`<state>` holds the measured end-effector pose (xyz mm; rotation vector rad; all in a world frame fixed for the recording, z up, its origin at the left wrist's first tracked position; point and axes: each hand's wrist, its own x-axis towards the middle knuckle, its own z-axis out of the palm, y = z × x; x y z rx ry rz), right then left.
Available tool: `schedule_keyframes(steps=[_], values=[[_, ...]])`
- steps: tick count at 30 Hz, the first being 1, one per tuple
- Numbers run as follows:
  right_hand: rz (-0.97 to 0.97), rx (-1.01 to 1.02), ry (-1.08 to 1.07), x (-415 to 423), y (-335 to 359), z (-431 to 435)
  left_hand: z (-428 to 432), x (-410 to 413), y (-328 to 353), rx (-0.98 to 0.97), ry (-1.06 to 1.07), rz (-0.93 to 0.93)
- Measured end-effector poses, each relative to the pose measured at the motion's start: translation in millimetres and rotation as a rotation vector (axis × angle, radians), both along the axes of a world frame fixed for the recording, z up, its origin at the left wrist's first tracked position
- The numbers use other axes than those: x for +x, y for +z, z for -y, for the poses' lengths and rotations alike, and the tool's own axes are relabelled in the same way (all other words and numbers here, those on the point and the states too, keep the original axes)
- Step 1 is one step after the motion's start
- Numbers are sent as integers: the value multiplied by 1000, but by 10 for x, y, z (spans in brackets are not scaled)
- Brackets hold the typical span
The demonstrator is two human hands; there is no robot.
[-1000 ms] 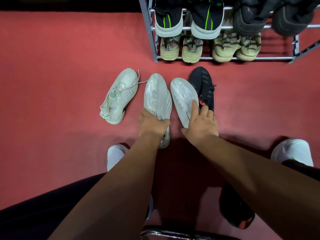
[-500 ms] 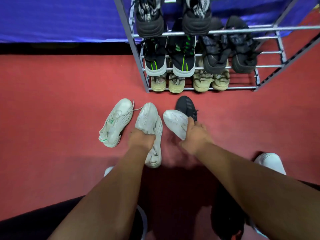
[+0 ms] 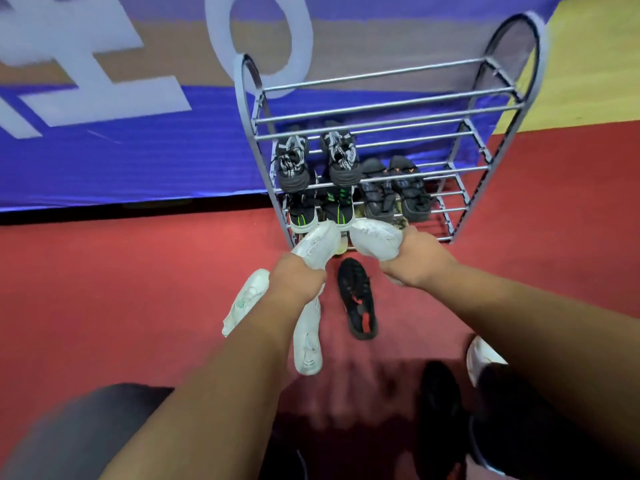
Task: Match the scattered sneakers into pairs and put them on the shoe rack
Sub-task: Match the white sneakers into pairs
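My left hand point(image 3: 297, 284) grips a white sneaker point(image 3: 313, 245) round its middle, the toe pointing at the rack and the heel hanging below my wrist. A matching white sneaker point(image 3: 375, 239) is gripped by its rear in my right hand point(image 3: 417, 263). Both are lifted off the floor in front of the lowest tiers of the grey metal shoe rack point(image 3: 381, 98). A white sneaker with green marks point(image 3: 247, 299) lies on the red floor to the left. Between my hands lies a black sneaker with red accents point(image 3: 356, 299).
The rack's two top tiers are bare rails; the lower tiers hold a black-and-white pair point(image 3: 315, 164), a dark grey pair point(image 3: 394, 188) and a black pair with green stripes point(image 3: 322, 209). A blue banner point(image 3: 121, 150) stands behind. My own white shoe point(image 3: 483, 358) is at the lower right.
Both hands have lifted the two white sneakers off the floor and carried them forward to the rack. The view has tilted up, showing the whole rack.
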<state>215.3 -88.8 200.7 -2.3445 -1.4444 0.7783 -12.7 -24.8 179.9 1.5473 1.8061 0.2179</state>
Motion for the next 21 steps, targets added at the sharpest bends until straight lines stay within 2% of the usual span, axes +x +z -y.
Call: schedule_keyframes(steps=[6, 11, 21], values=[[88, 83, -62, 391, 584, 50, 96, 577, 651, 168, -117, 18], [151, 163, -179, 811, 715, -162, -130, 1122, 881, 250, -96, 70], [16, 324, -272, 1362, 244, -1116, -1052, 2074, 436, 468, -120, -8]])
